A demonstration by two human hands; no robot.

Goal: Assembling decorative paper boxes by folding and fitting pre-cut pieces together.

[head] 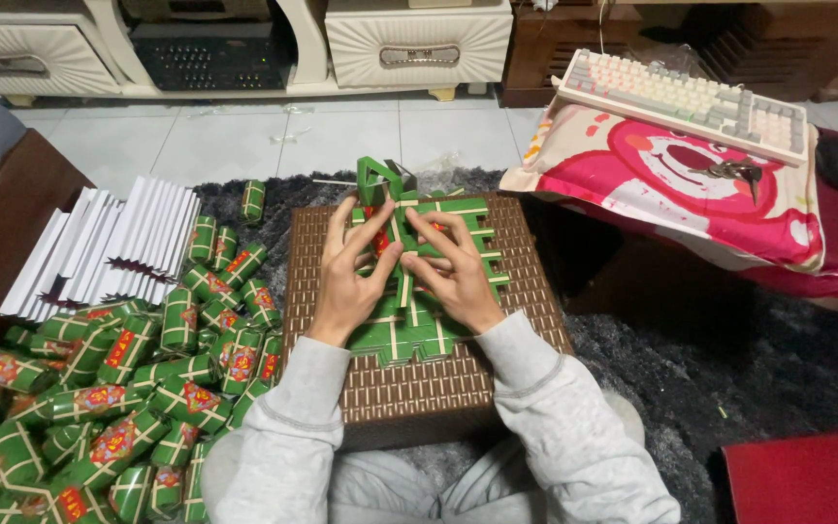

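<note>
you already have many finished green rolls (99, 408) in a pile on the rug at your left, beside a stack of white cards (109, 247). on the woven box (419, 388) in front of you lie several flat green sheets (409, 335), not folded yet, so much work is left. your left hand (351, 277) and right hand (453, 267) both rest palm down on the top sheet, fingers bent and pinching its middle fold between them. both forearms reach forward from your lap, wrists near together.

The hands (400, 267) hide the green cardboard sheet's (409, 335) middle.
</note>
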